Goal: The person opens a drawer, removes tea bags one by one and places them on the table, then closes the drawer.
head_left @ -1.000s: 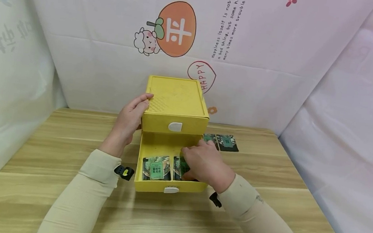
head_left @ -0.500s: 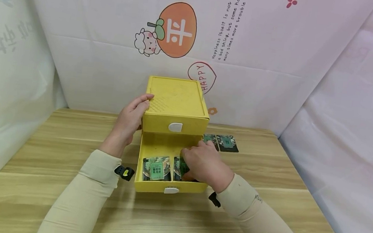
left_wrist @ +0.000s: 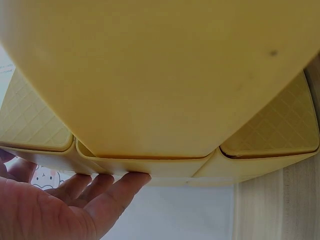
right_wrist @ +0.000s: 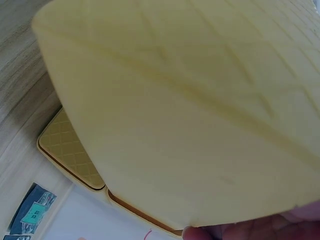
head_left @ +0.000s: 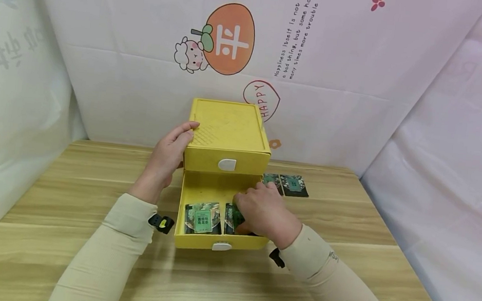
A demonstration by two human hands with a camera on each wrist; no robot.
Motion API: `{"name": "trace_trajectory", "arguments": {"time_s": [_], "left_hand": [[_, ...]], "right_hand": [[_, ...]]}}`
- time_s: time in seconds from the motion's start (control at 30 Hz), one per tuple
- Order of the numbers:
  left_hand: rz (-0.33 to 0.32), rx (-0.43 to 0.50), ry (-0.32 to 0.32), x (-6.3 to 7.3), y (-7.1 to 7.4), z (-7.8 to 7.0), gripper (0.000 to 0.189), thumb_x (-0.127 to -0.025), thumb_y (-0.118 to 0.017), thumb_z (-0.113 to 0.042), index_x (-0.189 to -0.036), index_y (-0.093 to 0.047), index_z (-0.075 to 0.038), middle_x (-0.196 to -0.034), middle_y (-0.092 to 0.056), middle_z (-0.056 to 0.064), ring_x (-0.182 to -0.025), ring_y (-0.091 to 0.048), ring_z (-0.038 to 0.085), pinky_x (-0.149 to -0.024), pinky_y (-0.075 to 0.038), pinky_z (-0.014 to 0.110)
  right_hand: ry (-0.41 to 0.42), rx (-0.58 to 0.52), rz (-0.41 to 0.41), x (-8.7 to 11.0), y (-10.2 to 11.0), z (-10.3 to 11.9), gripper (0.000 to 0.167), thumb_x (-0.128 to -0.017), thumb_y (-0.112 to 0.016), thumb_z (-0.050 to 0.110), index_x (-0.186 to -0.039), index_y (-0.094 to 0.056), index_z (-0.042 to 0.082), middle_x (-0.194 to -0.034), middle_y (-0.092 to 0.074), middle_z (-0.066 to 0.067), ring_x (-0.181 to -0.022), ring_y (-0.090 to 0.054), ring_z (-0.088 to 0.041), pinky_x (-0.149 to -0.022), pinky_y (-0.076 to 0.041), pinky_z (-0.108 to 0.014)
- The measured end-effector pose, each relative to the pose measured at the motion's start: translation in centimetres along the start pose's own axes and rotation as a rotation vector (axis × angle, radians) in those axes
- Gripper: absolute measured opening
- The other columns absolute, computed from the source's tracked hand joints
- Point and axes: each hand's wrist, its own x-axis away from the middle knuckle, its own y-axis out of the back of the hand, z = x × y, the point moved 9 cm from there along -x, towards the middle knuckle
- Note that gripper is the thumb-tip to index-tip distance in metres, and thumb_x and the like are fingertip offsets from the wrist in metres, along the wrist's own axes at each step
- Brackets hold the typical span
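Note:
A small yellow drawer box (head_left: 230, 125) stands on the table with its lower drawer (head_left: 196, 242) pulled out. My left hand (head_left: 167, 152) rests along the box's upper left side, fingertips over the top edge; the left wrist view shows its fingers (left_wrist: 120, 195) nearly straight against the yellow wall. Inside the drawer, my right hand (head_left: 266, 213) pinches a dark green tea bag packet (head_left: 238, 216) between thumb and fingers, covering most of it. Another tea bag packet (head_left: 203, 219) lies flat on the drawer's left side. The drawer wall (right_wrist: 150, 140) fills much of the right wrist view.
Two more packets (head_left: 293, 185) lie side by side on the wooden table (head_left: 348, 220), behind and right of the box. The upper drawer (head_left: 200, 158) with a white pull is closed. A printed white cloth (head_left: 328, 120) hangs close behind, with more cloth at both sides.

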Motion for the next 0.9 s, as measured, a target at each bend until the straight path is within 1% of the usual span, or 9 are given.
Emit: {"name": "trace_trajectory", "arguments": {"time_s": [0.1, 0.23, 0.37, 0.57, 0.73, 0.9], "left_hand": [[0.002, 0.002, 0.003, 0.04, -0.05, 0.0, 0.046, -0.11, -0.044, -0.042, -0.152, -0.054, -0.029, -0.166, -0.038, -0.007, -0.133, -0.052, 0.028, -0.103, -0.049, 0.055], [0.006, 0.004, 0.008, 0.06, -0.14, -0.01, 0.046, -0.11, -0.045, -0.043, -0.153, -0.054, -0.028, -0.165, -0.038, -0.006, -0.132, -0.052, 0.027, -0.103, -0.049, 0.055], [0.008, 0.007, 0.01, 0.0, -0.22, -0.01, 0.046, -0.109, -0.045, -0.043, -0.152, -0.054, -0.028, -0.164, -0.039, -0.007, -0.128, -0.053, 0.027, -0.102, -0.049, 0.054], [0.006, 0.007, 0.005, -0.05, -0.22, -0.02, 0.046, -0.109, -0.045, -0.042, -0.152, -0.054, -0.028, -0.164, -0.039, -0.007, -0.127, -0.053, 0.026, -0.1, -0.05, 0.053], [-0.005, 0.005, 0.004, -0.07, -0.1, 0.05, 0.045, -0.109, -0.045, -0.043, -0.151, -0.055, -0.029, -0.164, -0.04, -0.007, -0.125, -0.054, 0.026, -0.097, -0.051, 0.05], [-0.01, 0.004, 0.002, -0.09, -0.09, 0.1, 0.045, -0.109, -0.045, -0.042, -0.151, -0.055, -0.029, -0.163, -0.04, -0.006, -0.121, -0.056, 0.026, -0.094, -0.052, 0.047]], "right_hand": [[-0.001, 0.011, 0.002, -0.03, -0.04, 0.01, 0.06, -0.071, -0.088, 0.065, -0.108, -0.073, 0.021, -0.091, -0.071, 0.001, -0.083, -0.052, -0.023, -0.073, -0.035, -0.036], [-0.004, 0.02, -0.001, -0.04, -0.05, -0.01, 0.062, -0.069, -0.087, 0.068, -0.107, -0.072, 0.021, -0.089, -0.069, 0.001, -0.082, -0.052, -0.022, -0.073, -0.036, -0.037], [-0.006, 0.027, -0.007, -0.04, -0.07, -0.02, 0.063, -0.068, -0.086, 0.071, -0.103, -0.071, 0.021, -0.084, -0.065, 0.001, -0.08, -0.05, -0.022, -0.073, -0.036, -0.037], [-0.002, 0.072, -0.025, 0.08, 0.04, 0.04, 0.065, -0.069, -0.083, 0.074, -0.098, -0.07, 0.017, -0.077, -0.057, 0.0, -0.077, -0.047, -0.022, -0.071, -0.036, -0.037], [-0.003, 0.092, -0.03, 0.24, 0.21, 0.09, 0.063, -0.07, -0.081, 0.075, -0.089, -0.065, 0.017, -0.074, -0.051, 0.0, -0.075, -0.045, -0.023, -0.07, -0.033, -0.037], [-0.006, 0.083, -0.032, 0.38, 0.33, 0.12, 0.063, -0.071, -0.081, 0.075, -0.09, -0.065, 0.017, -0.075, -0.049, 0.0, -0.076, -0.044, -0.023, -0.07, -0.032, -0.036]]}}
